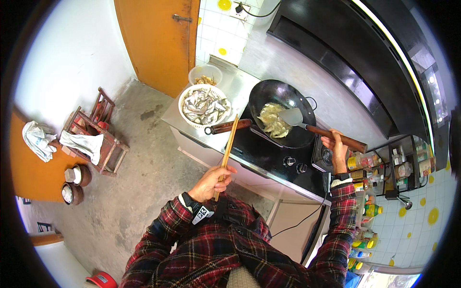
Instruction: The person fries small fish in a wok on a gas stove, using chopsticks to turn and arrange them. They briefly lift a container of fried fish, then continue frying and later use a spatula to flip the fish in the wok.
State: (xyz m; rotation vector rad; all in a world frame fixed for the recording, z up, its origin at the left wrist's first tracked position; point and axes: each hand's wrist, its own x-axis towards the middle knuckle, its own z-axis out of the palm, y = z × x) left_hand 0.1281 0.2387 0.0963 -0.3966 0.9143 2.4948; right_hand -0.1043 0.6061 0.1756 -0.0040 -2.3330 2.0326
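Note:
My left hand (213, 183) is closed around a pair of long wooden chopsticks (228, 152), whose tips point up toward the counter. In my right hand (337, 150) is the brown wooden handle of a spatula (291, 116). Its grey blade rests in the black wok (283, 91), against pale, battered-looking pieces of fish (274, 120) in oil. The wok sits on the black stove (269, 156), its wooden handle (229, 127) reaching left over the counter. Left of it stands a white basket (182, 111) of small silvery fish (205, 105).
Behind the basket, a clear bowl (218, 73) holds browned pieces. Bottles (362, 162) and a black rack (408, 163) line the right side. A dark range hood (331, 62) hangs above. A cord (307, 216) droops along the cabinet front. Wooden chairs (101, 137) stand at left.

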